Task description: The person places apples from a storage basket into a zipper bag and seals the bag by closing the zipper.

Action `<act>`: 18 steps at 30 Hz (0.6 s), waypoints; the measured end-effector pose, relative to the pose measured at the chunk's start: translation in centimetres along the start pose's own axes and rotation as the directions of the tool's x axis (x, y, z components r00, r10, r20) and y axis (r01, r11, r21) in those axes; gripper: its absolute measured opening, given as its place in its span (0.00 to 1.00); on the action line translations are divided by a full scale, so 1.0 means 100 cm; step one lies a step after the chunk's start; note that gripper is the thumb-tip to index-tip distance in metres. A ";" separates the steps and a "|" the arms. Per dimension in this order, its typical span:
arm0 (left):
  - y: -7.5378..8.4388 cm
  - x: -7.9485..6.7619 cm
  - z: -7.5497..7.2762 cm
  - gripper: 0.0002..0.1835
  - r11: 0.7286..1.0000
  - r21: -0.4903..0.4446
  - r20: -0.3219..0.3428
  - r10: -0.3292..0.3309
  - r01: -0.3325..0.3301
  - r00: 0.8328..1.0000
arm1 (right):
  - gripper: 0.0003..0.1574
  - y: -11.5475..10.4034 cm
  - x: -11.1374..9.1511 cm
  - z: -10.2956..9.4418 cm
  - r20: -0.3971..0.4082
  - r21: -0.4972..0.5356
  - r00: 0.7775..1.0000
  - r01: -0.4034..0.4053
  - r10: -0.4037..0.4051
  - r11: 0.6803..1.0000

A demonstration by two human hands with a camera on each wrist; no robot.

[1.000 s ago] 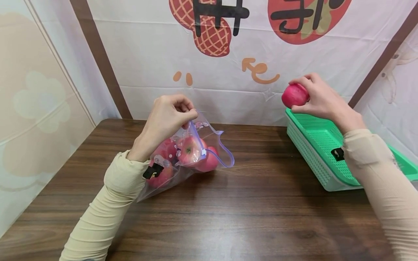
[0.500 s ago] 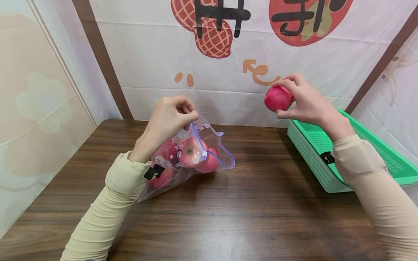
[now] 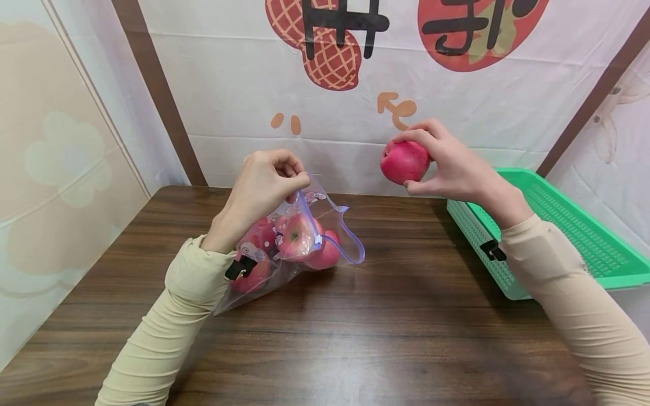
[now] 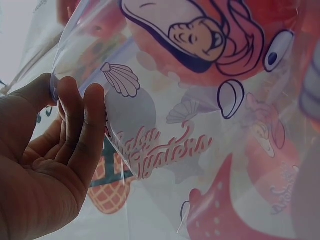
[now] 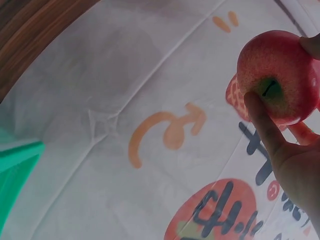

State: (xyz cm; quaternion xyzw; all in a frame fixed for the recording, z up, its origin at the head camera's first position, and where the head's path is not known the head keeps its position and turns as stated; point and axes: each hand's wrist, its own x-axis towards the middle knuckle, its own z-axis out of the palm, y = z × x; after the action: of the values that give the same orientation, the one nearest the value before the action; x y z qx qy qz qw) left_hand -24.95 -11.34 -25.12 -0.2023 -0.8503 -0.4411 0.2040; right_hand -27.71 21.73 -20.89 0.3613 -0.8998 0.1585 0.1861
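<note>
Right hand [image 3: 452, 163]: is gripping a red apple [image 3: 404, 162] with fingers curled round it, holding it in the air between the bag and the green basket [image 3: 569, 237], above the surface.
Left hand [image 3: 261, 189]: is pinching the top edge of a clear printed zip bag [image 3: 299, 237], lifting that side so the mouth is standing open toward the right.
Bag contents: several red apples [image 3: 297, 234] are lying inside, the bag's bottom resting on the wooden surface [image 3: 386, 327].
Apple position: well apart from the bag mouth, up and to the right of it.
Basket: is sitting at the right edge of the surface, near the right forearm.
Risk, mouth: only one side is being held, so the opening looks likely to sag or fold if the apple is catching the rim.
Risk, spill: the bag is leaning on its side; a nudge could be rolling the inner apples out.
Risk, grip: the thin film may be slipping from the pinch under added weight.
</note>
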 end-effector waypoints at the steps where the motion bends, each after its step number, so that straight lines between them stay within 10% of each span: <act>1: 0.000 0.000 0.000 0.02 1.000 0.000 0.000 -0.002 0.002 1.000 | 0.48 -0.002 0.001 0.001 0.002 0.000 1.000 0.006 -0.006 1.000; 18: 0.001 0.000 0.000 0.02 1.000 -0.008 0.007 -0.026 0.026 1.000 | 0.47 -0.031 0.008 0.026 0.030 0.105 0.989 0.140 -0.144 0.985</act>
State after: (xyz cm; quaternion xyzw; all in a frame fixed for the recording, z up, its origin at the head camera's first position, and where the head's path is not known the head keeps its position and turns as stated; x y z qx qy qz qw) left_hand -24.88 -11.25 -25.04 -0.1935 -0.8518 -0.4463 0.1947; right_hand -26.64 18.01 -22.39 0.4365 -0.8658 0.1839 0.1613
